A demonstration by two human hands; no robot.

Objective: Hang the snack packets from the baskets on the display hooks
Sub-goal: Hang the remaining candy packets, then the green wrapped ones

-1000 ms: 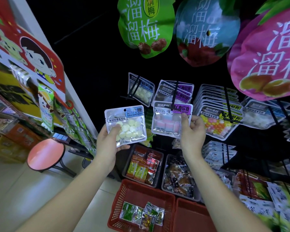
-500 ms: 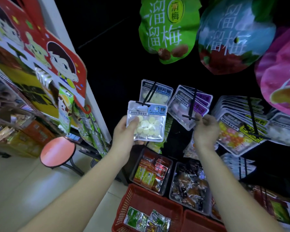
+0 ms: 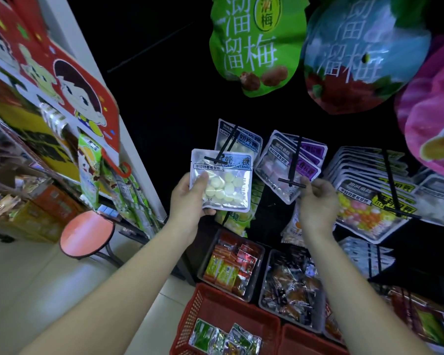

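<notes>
Risk: left hand (image 3: 190, 198) gripping candy packet (image 3: 222, 180) at hook (image 3: 227, 144) tip; we expect hole missing crossbar, packet dropping. Right hand (image 3: 318, 203) curled, grip unclear.

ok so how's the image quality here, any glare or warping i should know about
Head view: wide-angle warp bends the white pillar and stretches the green bag at the top. Head view: the back panel is nearly black, with no detail. Head view: glare on the clear packet in the left hand washes out part of its label. Head view: the frame's corners look soft.
</notes>
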